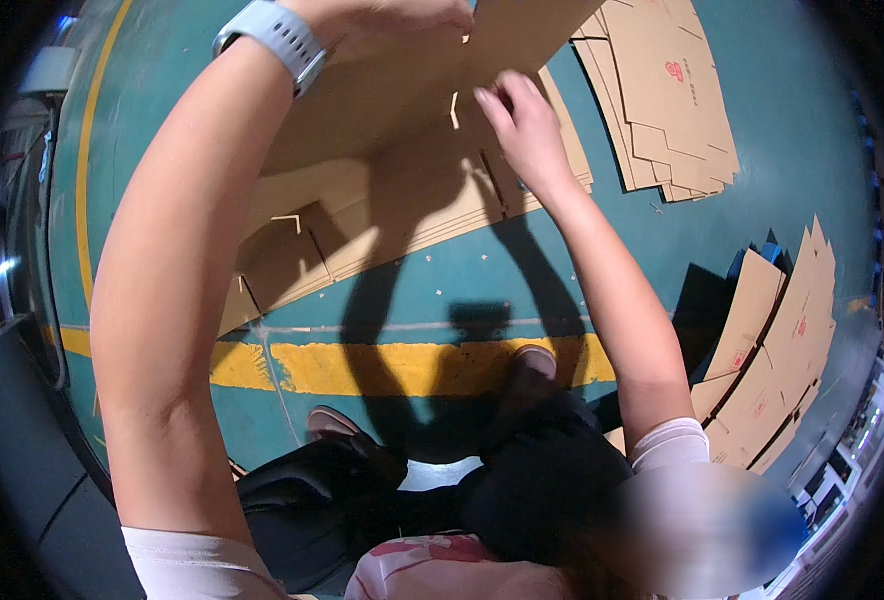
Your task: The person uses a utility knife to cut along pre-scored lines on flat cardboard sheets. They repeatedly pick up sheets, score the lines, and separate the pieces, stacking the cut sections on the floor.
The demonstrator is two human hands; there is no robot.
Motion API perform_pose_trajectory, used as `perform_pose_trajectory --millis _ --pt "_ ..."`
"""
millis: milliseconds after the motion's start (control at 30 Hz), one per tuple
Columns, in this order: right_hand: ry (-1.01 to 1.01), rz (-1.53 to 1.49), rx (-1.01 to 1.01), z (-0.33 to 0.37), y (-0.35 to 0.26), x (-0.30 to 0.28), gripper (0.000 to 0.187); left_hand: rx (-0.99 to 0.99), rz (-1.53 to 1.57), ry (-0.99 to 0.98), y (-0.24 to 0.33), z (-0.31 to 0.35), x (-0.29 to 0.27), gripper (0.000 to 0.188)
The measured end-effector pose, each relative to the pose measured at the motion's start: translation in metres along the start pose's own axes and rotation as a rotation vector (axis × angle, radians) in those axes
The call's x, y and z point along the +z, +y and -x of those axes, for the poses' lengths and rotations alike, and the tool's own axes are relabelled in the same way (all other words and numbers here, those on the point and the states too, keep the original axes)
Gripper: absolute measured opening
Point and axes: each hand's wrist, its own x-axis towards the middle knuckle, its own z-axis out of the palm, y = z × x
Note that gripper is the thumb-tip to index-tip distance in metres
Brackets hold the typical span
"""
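Note:
A brown cardboard sheet (362,120) is raised at a tilt in front of me, above a stack of flat cardboard sheets (412,225) on the floor. At the top edge of the view, my left hand (397,18) grips the raised sheet; part of this hand is cut off, and a light blue watch band (280,40) circles the wrist. My right hand (530,125) hovers by the sheet's right part, near a small angled cut. Its fingers curl loosely, thumb and forefinger apart, with nothing visible between them. Slots and cut lines mark the sheets underneath.
Another stack of flat cardboard (667,100) with red print lies at the upper right. More cardboard (777,350) leans or lies at the right. A yellow line (412,368) crosses the green floor by my shoes. A dark grey box-like surface (32,450) stands at the left.

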Motion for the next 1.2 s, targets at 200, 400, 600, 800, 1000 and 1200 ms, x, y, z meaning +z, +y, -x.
perform_pose_trajectory --millis 200,400,600,800,1000,1200 --pt "-0.007 -0.470 0.292 -0.044 -0.022 0.007 0.025 0.059 0.175 0.036 -0.021 -0.014 0.003 0.029" --pt "0.038 -0.503 0.247 -0.043 -0.009 0.020 0.025 0.036 0.320 -0.087 -0.014 -0.012 0.002 0.024" --pt "0.023 -0.491 0.344 -0.046 0.006 0.016 0.028 -0.008 0.271 -0.129 0.007 -0.010 -0.002 0.022" --pt "-0.181 -0.862 0.547 -0.050 -0.034 0.000 0.021 0.126 0.084 0.048 -0.021 -0.026 0.005 0.034" --pt "-0.215 -0.918 0.724 -0.061 -0.030 -0.018 0.016 0.128 -0.240 0.088 0.001 -0.023 0.007 0.035" --pt "-0.077 -0.513 0.601 -0.068 -0.044 -0.004 0.020 0.081 -0.077 0.112 -0.008 -0.008 0.007 0.035"
